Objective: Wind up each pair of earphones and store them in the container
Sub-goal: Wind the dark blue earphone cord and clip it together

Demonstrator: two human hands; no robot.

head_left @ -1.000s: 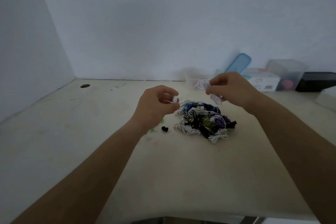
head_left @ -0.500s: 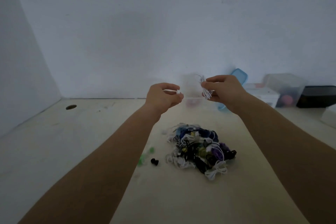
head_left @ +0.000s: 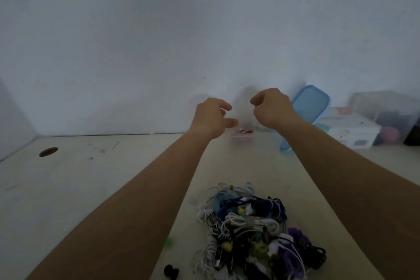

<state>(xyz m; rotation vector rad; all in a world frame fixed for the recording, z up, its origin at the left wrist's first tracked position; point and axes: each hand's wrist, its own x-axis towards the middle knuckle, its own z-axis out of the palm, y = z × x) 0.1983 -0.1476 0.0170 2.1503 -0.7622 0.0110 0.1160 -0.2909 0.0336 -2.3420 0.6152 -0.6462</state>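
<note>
While both arms stretch toward the wall, a clear container [head_left: 244, 116] sits blurred between the hands, something red at its bottom. Left hand [head_left: 213, 116] hangs loosely spread; right hand [head_left: 270, 107] curls, contents unclear. Tangled earphones [head_left: 252, 232], white, blue, purple, black, heap on the near table [head_left: 113, 177].

It looked like a plain home or small office desk corner rather than a workshop or lab. A pale, scuffed desktop [head_left: 95, 188] met bare white walls [head_left: 159, 41], with a round cable hole [head_left: 48, 151] at the left of the frame. At the right edge, household storage was stacked against the wall: a blue lid [head_left: 306, 111] leaning upright, a white carton [head_left: 350, 132] and a clear plastic box [head_left: 391, 113]. A tangled heap of earphones [head_left: 250, 229] lay at the lower centre.
</note>
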